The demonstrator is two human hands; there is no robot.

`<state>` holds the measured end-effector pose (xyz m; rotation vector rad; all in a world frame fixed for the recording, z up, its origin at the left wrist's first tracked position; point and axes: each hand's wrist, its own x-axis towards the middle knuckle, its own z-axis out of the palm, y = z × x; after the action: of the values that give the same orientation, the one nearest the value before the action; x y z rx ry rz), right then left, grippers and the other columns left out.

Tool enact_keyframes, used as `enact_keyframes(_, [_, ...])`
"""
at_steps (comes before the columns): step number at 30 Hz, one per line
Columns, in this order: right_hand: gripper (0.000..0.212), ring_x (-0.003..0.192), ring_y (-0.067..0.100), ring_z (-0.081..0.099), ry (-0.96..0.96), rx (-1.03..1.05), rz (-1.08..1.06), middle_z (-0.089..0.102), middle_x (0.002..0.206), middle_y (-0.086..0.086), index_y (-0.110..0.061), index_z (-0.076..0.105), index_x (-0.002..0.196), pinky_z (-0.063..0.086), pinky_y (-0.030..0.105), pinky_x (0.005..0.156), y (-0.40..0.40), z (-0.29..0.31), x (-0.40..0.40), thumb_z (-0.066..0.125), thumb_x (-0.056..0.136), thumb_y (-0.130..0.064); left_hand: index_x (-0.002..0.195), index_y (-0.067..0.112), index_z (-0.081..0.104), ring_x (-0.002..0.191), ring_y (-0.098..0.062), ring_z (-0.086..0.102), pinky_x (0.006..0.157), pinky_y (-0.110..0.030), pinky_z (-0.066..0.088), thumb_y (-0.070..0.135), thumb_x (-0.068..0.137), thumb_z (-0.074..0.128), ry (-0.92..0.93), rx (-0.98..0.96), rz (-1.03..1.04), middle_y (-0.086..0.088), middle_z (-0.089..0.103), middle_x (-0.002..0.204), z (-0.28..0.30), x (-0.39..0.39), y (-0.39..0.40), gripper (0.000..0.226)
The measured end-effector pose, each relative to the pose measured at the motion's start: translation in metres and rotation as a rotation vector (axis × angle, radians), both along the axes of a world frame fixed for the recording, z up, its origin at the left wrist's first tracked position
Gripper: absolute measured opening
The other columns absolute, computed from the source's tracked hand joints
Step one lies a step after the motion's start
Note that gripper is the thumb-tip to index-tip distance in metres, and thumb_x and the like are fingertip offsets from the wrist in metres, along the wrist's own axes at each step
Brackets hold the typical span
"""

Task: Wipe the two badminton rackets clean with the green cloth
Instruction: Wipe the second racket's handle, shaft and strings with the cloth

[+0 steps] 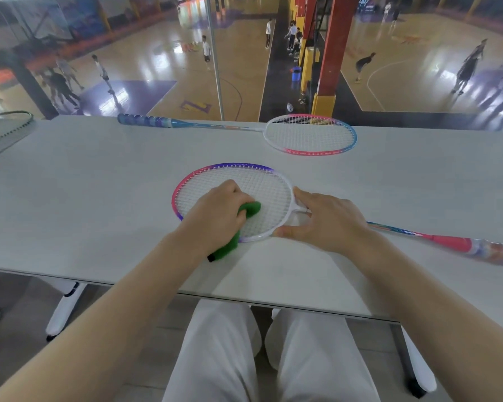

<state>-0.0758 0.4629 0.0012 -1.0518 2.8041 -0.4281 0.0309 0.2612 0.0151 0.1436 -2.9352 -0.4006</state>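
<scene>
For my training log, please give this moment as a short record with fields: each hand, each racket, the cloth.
left hand: grips folded green cloth, pressing it on the strings
right hand: fingers spread, steadying the near racket's throat
near racket, pink-purple-white frame: flat on pale grey table, handle to the right
far racket, pink-blue-white frame: lies untouched at the table's far edge

My desk (84, 198) is a pale grey slab on white legs, its far edge against a glass pane. Directly on it lie three rackets. The near racket (262, 181), pink, purple and white, lies flat in front of me with its red handle running off to my right. The far racket (311, 134), pink and blue with a blue grip, lies along the back edge, well apart from it. A green-framed racket head (8, 126) rests at the far left corner.
</scene>
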Motion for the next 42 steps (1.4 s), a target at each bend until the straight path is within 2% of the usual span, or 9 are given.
enact_keyframes(7, [0.095, 0.112, 0.015, 0.059, 0.012, -0.005, 0.001, 0.064, 0.121, -0.014, -0.05, 0.029, 0.144, 0.048, 0.034, 0.086, -0.001, -0.002, -0.002, 0.04, 0.062, -0.096, 0.118, 0.011, 0.065, 0.097, -0.025, 0.053, 0.086, -0.042, 0.05, 0.014, 0.096, 0.047, 0.014, -0.173, 0.104, -0.009, 0.051, 0.11, 0.003, -0.081, -0.014, 0.028])
enact_keyframes(12, [0.095, 0.107, 0.015, 0.062, 0.006, -0.028, -0.014, 0.066, 0.116, -0.016, -0.051, 0.034, 0.14, 0.049, 0.035, 0.084, -0.003, -0.003, -0.004, 0.035, 0.057, -0.099, 0.115, 0.01, 0.066, 0.094, -0.029, 0.054, 0.082, -0.04, 0.048, 0.014, 0.094, 0.049, -0.056, -0.236, 0.128, -0.012, 0.05, 0.109, 0.01, -0.111, -0.023, 0.027])
enact_keyframes(19, [0.089, 0.116, 0.012, 0.059, -0.003, -0.041, -0.016, 0.063, 0.125, -0.02, -0.054, 0.036, 0.138, 0.048, 0.035, 0.088, -0.002, -0.002, -0.001, 0.043, 0.06, -0.096, 0.12, 0.017, 0.066, 0.087, -0.019, 0.051, 0.074, -0.03, 0.037, 0.019, 0.094, 0.053, -0.093, -0.112, 0.056, -0.004, 0.05, 0.11, 0.011, -0.078, -0.022, 0.029])
enact_keyframes(24, [0.091, 0.117, 0.013, 0.057, -0.003, -0.023, -0.019, 0.061, 0.127, -0.019, -0.051, 0.035, 0.14, 0.048, 0.035, 0.089, -0.002, -0.002, -0.002, 0.046, 0.061, -0.095, 0.112, 0.023, 0.069, 0.092, -0.017, 0.057, 0.082, -0.034, 0.047, 0.021, 0.089, 0.056, -0.163, -0.06, 0.007, 0.001, 0.058, 0.106, 0.018, -0.024, -0.018, 0.026])
enact_keyframes(28, [0.094, 0.118, 0.015, 0.057, -0.003, -0.006, -0.026, 0.06, 0.129, -0.016, -0.051, 0.031, 0.142, 0.048, 0.037, 0.088, -0.004, -0.001, 0.0, 0.047, 0.061, -0.094, 0.118, 0.027, 0.068, 0.095, -0.019, 0.057, 0.087, -0.038, 0.049, 0.02, 0.089, 0.053, -0.187, -0.029, 0.04, 0.005, 0.051, 0.103, 0.018, 0.028, -0.011, 0.034])
enact_keyframes(31, [0.095, 0.12, 0.016, 0.056, -0.002, 0.005, -0.021, 0.06, 0.131, -0.014, -0.048, 0.03, 0.143, 0.048, 0.038, 0.091, -0.002, -0.001, 0.0, 0.048, 0.062, -0.093, 0.126, 0.03, 0.062, 0.096, -0.014, 0.054, 0.083, -0.027, 0.044, 0.022, 0.094, 0.048, -0.189, -0.054, 0.059, 0.01, 0.048, 0.109, 0.014, 0.051, -0.005, 0.036])
enact_keyframes(34, [0.096, 0.123, 0.015, 0.054, -0.005, 0.01, -0.011, 0.058, 0.134, -0.013, -0.047, 0.029, 0.146, 0.047, 0.037, 0.094, -0.001, 0.0, -0.001, 0.048, 0.063, -0.092, 0.125, 0.031, 0.063, 0.094, -0.013, 0.053, 0.08, -0.026, 0.043, 0.021, 0.095, 0.048, -0.163, -0.064, 0.063, 0.01, 0.049, 0.109, 0.011, 0.049, -0.004, 0.035])
enact_keyframes(39, [0.096, 0.122, 0.014, 0.054, -0.011, 0.008, 0.0, 0.058, 0.134, -0.012, -0.047, 0.028, 0.147, 0.046, 0.036, 0.095, 0.0, 0.002, 0.0, 0.048, 0.064, -0.092, 0.113, 0.021, 0.069, 0.09, -0.02, 0.057, 0.081, -0.039, 0.051, 0.021, 0.093, 0.049, -0.085, -0.088, 0.097, 0.002, 0.052, 0.104, 0.005, 0.016, -0.013, 0.029])
enact_keyframes(42, [0.096, 0.123, 0.014, 0.054, -0.008, 0.001, -0.001, 0.058, 0.134, -0.013, -0.047, 0.027, 0.147, 0.046, 0.036, 0.096, 0.0, 0.002, 0.0, 0.048, 0.064, -0.091, 0.114, 0.018, 0.068, 0.087, -0.021, 0.057, 0.077, -0.036, 0.049, 0.021, 0.095, 0.049, -0.064, -0.166, 0.13, -0.002, 0.053, 0.106, 0.005, -0.017, -0.02, 0.028])
